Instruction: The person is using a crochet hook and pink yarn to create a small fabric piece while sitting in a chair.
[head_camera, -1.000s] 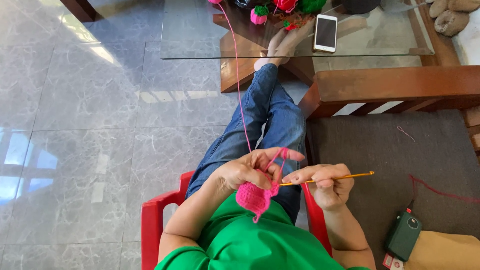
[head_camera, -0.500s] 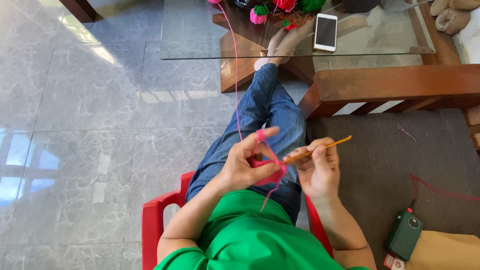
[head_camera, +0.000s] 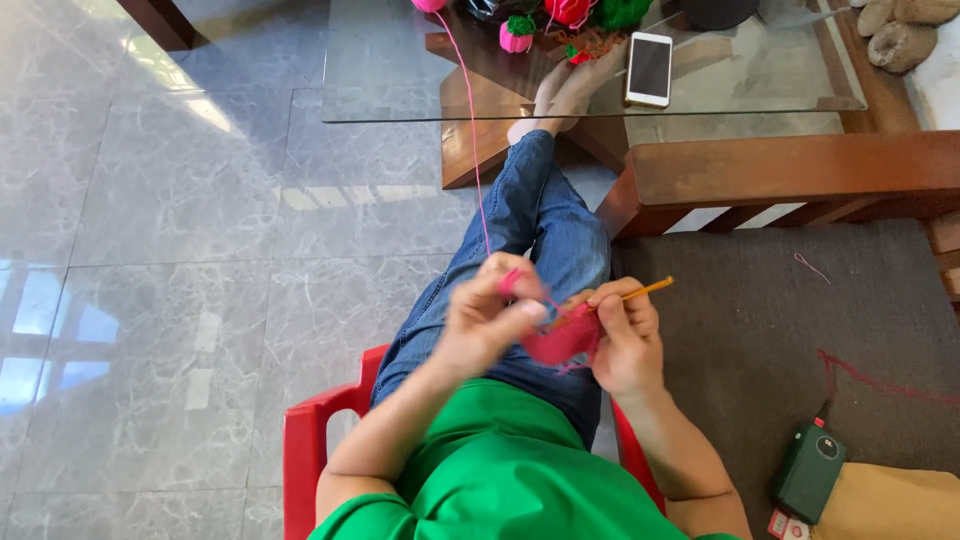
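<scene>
My left hand (head_camera: 487, 322) grips a small pink crocheted piece (head_camera: 560, 342) over my lap, with pink yarn (head_camera: 472, 140) looped over a finger and running up to the glass table. My right hand (head_camera: 620, 335) pinches an orange crochet hook (head_camera: 645, 291) whose handle points up and to the right; its tip is buried in the pink piece. Both hands touch the work between them. I sit on a red plastic chair (head_camera: 305, 450), in blue jeans and a green shirt.
A glass-topped wooden table (head_camera: 400, 60) stands ahead with a white phone (head_camera: 649, 68), yarn balls and small crocheted items (head_camera: 517, 33). A wooden bench with a dark cushion (head_camera: 780, 320) is to my right, holding a green device (head_camera: 808, 470). Grey marble floor lies left.
The pink piece went from hanging below my left hand to being pressed between both hands. The hook swung up from level to a tilt, and the hands drew closer.
</scene>
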